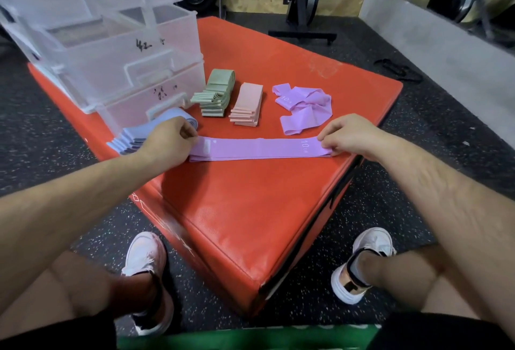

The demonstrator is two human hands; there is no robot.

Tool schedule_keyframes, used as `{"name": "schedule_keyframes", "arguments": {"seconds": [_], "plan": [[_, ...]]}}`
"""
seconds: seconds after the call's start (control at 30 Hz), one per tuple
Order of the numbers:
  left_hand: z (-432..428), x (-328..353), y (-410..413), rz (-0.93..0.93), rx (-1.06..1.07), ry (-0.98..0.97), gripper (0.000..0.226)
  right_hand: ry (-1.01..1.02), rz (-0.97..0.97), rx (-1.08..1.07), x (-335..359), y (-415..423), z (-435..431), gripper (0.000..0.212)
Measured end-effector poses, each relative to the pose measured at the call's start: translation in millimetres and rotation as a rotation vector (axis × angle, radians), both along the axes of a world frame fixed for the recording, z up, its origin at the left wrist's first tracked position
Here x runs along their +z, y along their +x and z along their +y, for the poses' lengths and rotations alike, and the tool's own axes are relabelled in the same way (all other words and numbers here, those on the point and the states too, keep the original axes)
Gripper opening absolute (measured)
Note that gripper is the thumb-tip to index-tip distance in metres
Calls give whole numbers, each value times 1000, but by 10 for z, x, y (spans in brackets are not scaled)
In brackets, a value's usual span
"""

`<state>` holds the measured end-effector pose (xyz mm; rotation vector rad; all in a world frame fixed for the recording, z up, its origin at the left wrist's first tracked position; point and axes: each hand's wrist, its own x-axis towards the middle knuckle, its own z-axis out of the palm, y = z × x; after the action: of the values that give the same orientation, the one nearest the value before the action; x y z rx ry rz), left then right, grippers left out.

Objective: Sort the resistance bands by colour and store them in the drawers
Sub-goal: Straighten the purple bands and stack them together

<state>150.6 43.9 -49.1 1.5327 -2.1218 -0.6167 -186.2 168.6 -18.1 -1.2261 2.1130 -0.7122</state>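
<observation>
A purple band (259, 149) lies stretched flat across the red box (250, 204). My left hand (167, 140) pinches its left end and my right hand (351, 135) pinches its right end, near the "10" print. Behind it lies a loose heap of purple bands (305, 107). Further left sit a folded pink stack (248, 105), a folded green stack (216, 93) and a blue stack (133, 138), partly hidden by my left hand. The clear plastic drawer unit (111, 51) stands at the back left with its drawers pulled out.
The red box's right edge runs close beside my right hand. Black speckled floor surrounds the box. My two shoes (145, 266) rest on the floor beside its near corner. Gym equipment (302, 1) stands at the back, and a black strap (398, 71) lies on the floor.
</observation>
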Motion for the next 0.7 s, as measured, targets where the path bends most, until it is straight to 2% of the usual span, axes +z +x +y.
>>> {"name": "schedule_keyframes", "arguments": {"seconds": [0.2,0.37,0.5,0.6,0.7], "plan": [[-7,-23,9,-2,-58,-70,6,2,104,20,-34,-36,2,19],[7,-61,9,-85,-159,-110,3,24,236,84,-94,-58,-10,23],[-12,-76,15,-136,-160,-104,6,39,334,145,-70,-58,-9,19],[-45,-67,-48,-133,-168,-137,18,-85,469,215,-74,-30,-77,18],[-40,24,-292,-82,-167,-204,12,-171,539,306,-68,86,-204,26]]}}
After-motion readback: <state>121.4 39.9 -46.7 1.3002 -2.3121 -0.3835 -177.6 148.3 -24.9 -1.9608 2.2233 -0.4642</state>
